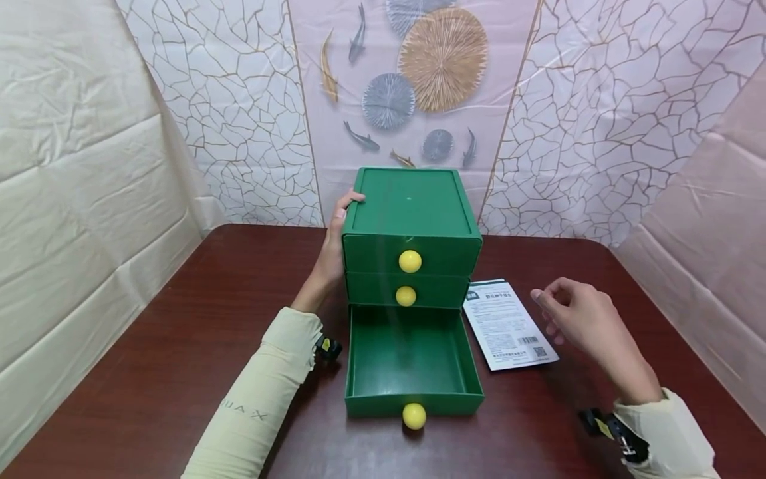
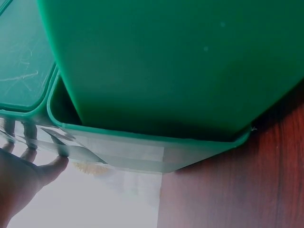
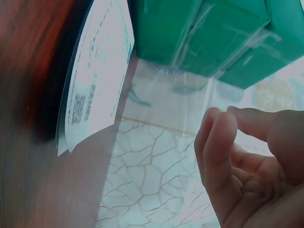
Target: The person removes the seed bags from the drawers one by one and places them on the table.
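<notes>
A green cabinet [image 1: 413, 203] of three stacked drawers with yellow round knobs stands at the middle of the table. Its bottom drawer [image 1: 383, 406] is pulled out and its inside shows bare green. Against the cabinet's left side rests my left hand [image 1: 331, 256], a fingertip over the top edge; its spread fingers touch the side wall in the left wrist view. My right hand [image 1: 583, 316] hovers right of the cabinet, loosely curled and holding nothing, thumb and index tips near each other in the right wrist view. Close beside it lies a white printed packet [image 1: 509, 326] with a barcode.
The dark reddish-brown table [image 1: 197, 352] carries the cabinet and packet. Patterned cloth [image 1: 239, 113] hangs behind its far edge, with pale cloth walls [image 1: 78, 199] at both sides. The open drawer juts toward the near edge.
</notes>
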`<state>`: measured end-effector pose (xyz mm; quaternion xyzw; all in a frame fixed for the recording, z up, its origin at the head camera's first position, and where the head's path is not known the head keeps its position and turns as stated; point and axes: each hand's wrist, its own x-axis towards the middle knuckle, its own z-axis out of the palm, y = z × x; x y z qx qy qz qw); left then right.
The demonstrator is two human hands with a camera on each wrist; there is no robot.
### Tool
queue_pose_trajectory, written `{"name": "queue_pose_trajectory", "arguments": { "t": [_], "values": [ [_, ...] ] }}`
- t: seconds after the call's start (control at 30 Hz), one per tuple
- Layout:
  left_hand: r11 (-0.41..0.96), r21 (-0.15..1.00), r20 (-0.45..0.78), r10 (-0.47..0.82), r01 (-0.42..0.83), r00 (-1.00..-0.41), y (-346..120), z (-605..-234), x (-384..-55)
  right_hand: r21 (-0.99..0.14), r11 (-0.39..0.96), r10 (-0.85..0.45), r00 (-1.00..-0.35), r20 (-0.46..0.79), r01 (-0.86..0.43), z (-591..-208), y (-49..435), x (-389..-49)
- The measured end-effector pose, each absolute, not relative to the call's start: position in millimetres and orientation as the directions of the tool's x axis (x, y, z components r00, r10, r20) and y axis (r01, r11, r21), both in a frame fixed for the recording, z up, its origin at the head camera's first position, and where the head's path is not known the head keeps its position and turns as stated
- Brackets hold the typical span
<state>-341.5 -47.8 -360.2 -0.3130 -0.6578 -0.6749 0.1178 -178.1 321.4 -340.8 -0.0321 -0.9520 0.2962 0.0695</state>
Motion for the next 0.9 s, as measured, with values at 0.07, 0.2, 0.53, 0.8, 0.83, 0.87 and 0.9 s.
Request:
{"name": "queue_pose_trajectory", "arguments": {
  "t": [0.07, 0.2, 0.53, 0.8, 0.83, 0.87, 0.9],
  "values": [
    [-0.107, 0.814, 0.578, 0.253, 0.571, -0.776, -48.4, -360.9, -342.0, -0.555, 0.832, 0.102, -0.983, 0.151, 0.001, -341.5, 315.7, -171.9],
    [-0.105, 0.816, 0.574, 0.255, 0.568, -0.778, -48.6, -362.0, -341.9, -0.5, 0.864, 0.091, -0.962, 0.258, -0.052, -345.0, 303.7, -159.7],
    [-0.115, 0.81, 0.583, 0.259, 0.575, -0.77, -47.3, -360.6, -342.4, -0.381, 0.895, 0.02, -0.832, 0.555, -0.233, -351.8, 278.0, -134.0],
    [-0.107, 0.812, 0.58, 0.256, 0.574, -0.773, -47.3, -360.0, -341.3, -0.262, 0.913, -0.06, -0.739, 0.671, -0.312, -358.5, 256.1, -115.0],
    [-0.106, 0.812, 0.58, 0.254, 0.574, -0.774, -47.3, -360.0, -340.7, -0.236, 0.917, -0.078, -0.724, 0.685, -0.321, -359.6, 253.3, -113.4],
    [-0.107, 0.811, 0.582, 0.253, 0.576, -0.773, -47.1, -360.0, -340.4, -0.207, 0.92, -0.098, -0.708, 0.699, -0.332, -360.8, 250.7, -111.6],
    [-0.107, 0.811, 0.582, 0.255, 0.576, -0.772, -46.8, -360.4, -340.5, -0.175, 0.922, -0.122, -0.688, 0.715, -0.345, -361.7, 247.9, -109.9]
  ]
}}
